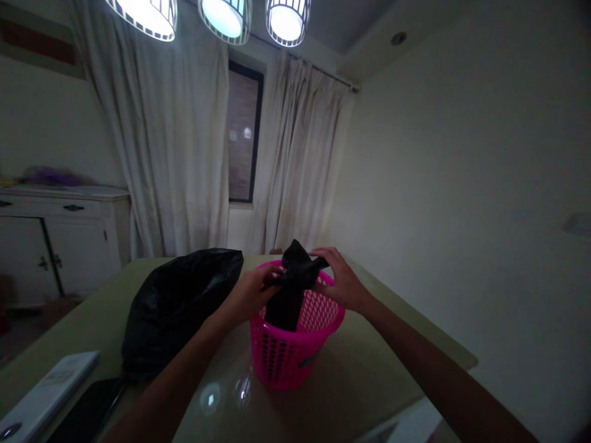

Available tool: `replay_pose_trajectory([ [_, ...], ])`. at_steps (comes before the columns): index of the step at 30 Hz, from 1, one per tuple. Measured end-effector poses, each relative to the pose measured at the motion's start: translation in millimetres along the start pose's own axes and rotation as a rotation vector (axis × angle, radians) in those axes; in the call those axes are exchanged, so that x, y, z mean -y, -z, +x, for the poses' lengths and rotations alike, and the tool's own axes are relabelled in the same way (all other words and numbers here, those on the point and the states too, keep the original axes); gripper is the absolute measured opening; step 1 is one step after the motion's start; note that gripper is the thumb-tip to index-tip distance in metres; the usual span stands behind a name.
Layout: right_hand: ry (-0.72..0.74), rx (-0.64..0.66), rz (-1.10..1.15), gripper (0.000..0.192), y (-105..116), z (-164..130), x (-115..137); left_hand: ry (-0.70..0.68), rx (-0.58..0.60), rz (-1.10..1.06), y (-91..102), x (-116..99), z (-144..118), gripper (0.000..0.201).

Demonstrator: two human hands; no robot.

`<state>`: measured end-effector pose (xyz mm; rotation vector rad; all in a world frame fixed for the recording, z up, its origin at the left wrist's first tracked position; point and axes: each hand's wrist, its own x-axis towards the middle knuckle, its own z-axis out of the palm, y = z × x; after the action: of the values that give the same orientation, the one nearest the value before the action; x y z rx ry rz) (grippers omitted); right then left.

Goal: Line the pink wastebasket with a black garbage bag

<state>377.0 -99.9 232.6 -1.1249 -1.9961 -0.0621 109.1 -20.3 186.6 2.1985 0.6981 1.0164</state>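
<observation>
Hands (pixel 295 286) gripping black bag (pixel 290 289) over basket (pixel 286 357).

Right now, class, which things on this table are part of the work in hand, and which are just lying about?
In hand:
left hand and right hand, both gripping the black bag
pink basket, with the bag hanging into it

Lying about:
full black sack
white box
dark phone
white cupboard, beyond the table

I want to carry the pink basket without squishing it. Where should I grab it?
Hold the pink basket by its top rim, one hand on each side, coming from above. The rim is the thick, solid band; the walls below are holey mesh. The left hand and right hand already sit there, holding the black bag.
</observation>
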Motion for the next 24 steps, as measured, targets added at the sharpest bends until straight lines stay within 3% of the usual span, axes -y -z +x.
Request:
replay_pose_trajectory([
  [3,-0.037,0.250,0.334,0.079,9.8,8.7,20.3,-0.040,-0.008,0.049,-7.0,-0.3,-2.0,0.042],
  [5,-0.115,0.328,0.499,0.060,11.2,15.2,22.5,-0.059,-0.031,0.088,-10.2,0.9,-2.9,0.046],
  [7,-0.170,0.314,0.549,0.046,8.1,20.7,14.3,-0.068,-0.045,0.106,-11.8,3.1,-2.9,0.045],
  [9,-0.169,0.290,0.496,0.042,1.8,24.1,1.3,-0.072,-0.048,0.110,-12.3,5.1,-2.2,0.041],
  [12,-0.024,0.335,0.265,0.049,-11.3,26.1,-11.0,-0.057,-0.030,0.119,-12.9,4.1,-1.1,0.033],
  [14,0.063,0.381,0.095,0.037,-20.4,26.1,-10.4,-0.035,-0.010,0.127,-13.5,0.5,-1.5,0.028],
  [17,0.059,0.419,-0.063,0.020,-29.5,25.6,-3.1,-0.003,-0.006,0.152,-13.2,-6.2,-4.1,0.019],
  [21,0.048,0.377,-0.117,0.018,-28.7,22.3,2.7,-0.010,0.061,0.182,-9.2,-13.0,-7.7,0.040],
  [24,0.040,0.301,-0.083,0.014,-25.8,16.8,5.9,-0.046,0.084,0.163,-8.4,-16.7,-7.3,0.040],
])
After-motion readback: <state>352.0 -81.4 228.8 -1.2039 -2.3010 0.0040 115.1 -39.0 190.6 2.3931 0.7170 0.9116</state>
